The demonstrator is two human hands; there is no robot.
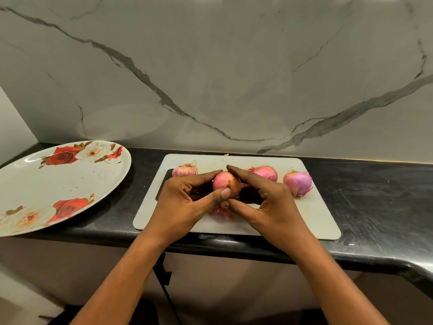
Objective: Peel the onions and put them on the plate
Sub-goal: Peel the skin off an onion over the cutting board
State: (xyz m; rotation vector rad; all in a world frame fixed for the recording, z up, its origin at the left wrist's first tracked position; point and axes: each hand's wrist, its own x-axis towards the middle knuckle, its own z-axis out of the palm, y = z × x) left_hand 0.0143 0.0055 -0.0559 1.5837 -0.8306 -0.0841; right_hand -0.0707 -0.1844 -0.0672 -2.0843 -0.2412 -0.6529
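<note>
Our left hand (pixel 182 205) and right hand (pixel 271 205) curl fingers (pixel 206 175) round the onion (pixel 225 182) — the plate (pixel 70 184) lies to our left.

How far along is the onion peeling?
Done: nothing yet; the plate holds no onions. In hand: left hand and right hand grip the held onion over the cutting board, brown skin partly on, peel scraps beneath. Left: rear-left onion, rear-middle onion and right onion sit on the board with roots and skin on; then plating all four.
</note>
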